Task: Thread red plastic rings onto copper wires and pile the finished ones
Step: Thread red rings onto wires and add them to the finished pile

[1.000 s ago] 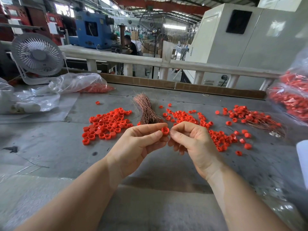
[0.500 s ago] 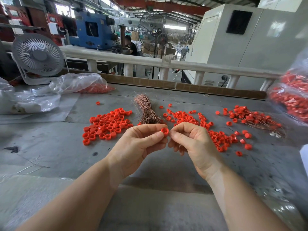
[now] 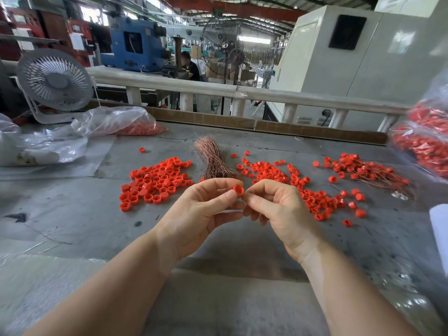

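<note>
A: Ring [image 3: 238, 190] sits pinched between thumb and forefinger of the left hand [image 3: 203, 209], raised just in front of the copper wire bundle [image 3: 213, 161].

B: And the right hand [image 3: 278, 209]?

A: Its fingers [image 3: 252, 198] are curled tight against the ring. A wire in them is likely, but too fine to see.

B: So what could fail?

A: The wire tip could miss the hole and bend, or the ring could pop out of so light a pinch and drop among the loose rings [image 3: 152, 183] left of the bundle.

B: And the finished pile [image 3: 368, 169]?

A: Far right of the bundle on the surface [image 3: 72, 214], its wires could tangle.
</note>
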A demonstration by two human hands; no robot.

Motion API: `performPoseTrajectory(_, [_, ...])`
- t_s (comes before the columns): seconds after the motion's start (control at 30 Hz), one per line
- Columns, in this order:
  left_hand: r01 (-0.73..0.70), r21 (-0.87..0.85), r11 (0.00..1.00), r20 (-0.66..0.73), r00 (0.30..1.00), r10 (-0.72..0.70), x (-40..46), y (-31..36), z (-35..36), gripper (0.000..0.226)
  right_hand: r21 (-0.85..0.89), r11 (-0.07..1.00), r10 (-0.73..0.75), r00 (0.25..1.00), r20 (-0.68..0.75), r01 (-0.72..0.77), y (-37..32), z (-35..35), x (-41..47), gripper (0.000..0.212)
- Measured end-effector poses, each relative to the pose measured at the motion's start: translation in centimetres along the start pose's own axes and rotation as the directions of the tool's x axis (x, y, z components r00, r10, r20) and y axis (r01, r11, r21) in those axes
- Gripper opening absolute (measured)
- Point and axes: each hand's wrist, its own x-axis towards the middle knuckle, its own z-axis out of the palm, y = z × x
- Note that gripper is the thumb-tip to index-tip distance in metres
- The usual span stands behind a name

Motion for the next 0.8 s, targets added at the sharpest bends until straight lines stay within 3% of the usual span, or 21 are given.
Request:
performPoseTrajectory(0.47, [-0.011, -0.111, 0.994, -0.08, 0.997, 0.002, 0.19, 0.21, 0.07, 0.02, 0.016, 1.0, -0.019, 1.0, -0.017, 0.019, -0.18, 0.15, 0.09, 0.031])
performPoseTrajectory(0.8, [0.059, -0.175, 0.983, -0.062, 0.996, -0.071, 0.1, 0.36, 0.07, 0.025, 0.03, 0.999, -0.012, 1.0, -0.027, 0.013, -0.3, 0.06, -0.14, 0.03])
